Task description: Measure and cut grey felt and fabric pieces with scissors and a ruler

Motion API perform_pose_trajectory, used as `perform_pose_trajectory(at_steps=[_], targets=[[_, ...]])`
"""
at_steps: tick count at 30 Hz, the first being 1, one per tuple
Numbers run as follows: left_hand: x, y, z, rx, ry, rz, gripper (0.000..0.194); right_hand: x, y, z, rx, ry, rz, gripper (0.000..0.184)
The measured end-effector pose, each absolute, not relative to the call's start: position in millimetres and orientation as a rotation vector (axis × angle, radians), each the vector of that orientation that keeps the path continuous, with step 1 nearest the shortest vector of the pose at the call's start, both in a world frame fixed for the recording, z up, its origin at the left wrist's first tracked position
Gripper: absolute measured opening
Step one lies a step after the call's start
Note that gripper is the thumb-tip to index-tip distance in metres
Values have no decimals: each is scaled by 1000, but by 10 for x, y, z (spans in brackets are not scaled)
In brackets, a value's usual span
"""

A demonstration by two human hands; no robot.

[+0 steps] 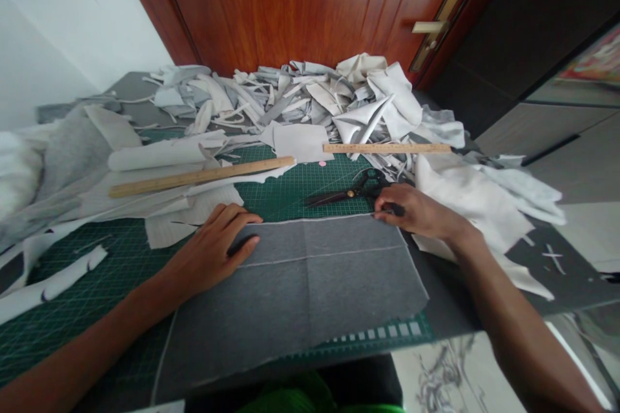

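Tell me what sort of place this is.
Probably a small sewing or fabric-cutting workspace: gray cloth lies over a green cutting mat, with a heap of fabric scraps beyond.

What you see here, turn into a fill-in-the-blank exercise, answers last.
1. The left hand and right hand touch a cloth whose color is ____.
2. The black scissors lie on a cutting mat colored ____.
3. Behind the pile of scraps stands a wooden ____ with a metal handle.

Missing words: gray; green; door.
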State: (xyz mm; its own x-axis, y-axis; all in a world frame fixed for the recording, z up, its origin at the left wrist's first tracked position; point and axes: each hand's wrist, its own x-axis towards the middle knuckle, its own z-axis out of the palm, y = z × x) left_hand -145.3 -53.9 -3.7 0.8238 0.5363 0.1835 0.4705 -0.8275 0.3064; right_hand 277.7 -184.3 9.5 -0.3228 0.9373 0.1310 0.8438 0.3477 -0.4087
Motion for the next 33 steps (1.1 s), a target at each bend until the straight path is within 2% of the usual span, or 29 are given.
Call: perform_pose_trajectory(at_steps=[6,10,14,20,26,30,33], targets=[[-1437,-510,92,2814,759,342,28,2812,-1827,129,-1542,-2270,426,24],[-1452,-536,194,2829,726,484,31,2740,-1836,201,-1457,-2231,369,24],[-1512,-501,248,2863,722,583,28,2651,-1888,281,-1432,-2047,487,25],[-1621,-417,349,2787,922,718,23,2585,-1950,276,-1431,-1649,634,35],[-1601,-391,575,2487,944,844,17,2440,-1783,247,-1381,-1394,684,57],[-1475,-171,583,2232,1283,783,36,2437,-1509,240,-1370,-1521,611,58],[-1421,-26,472,2459,1437,731,47,2591,-1418,219,-1418,-1810,392,58]])
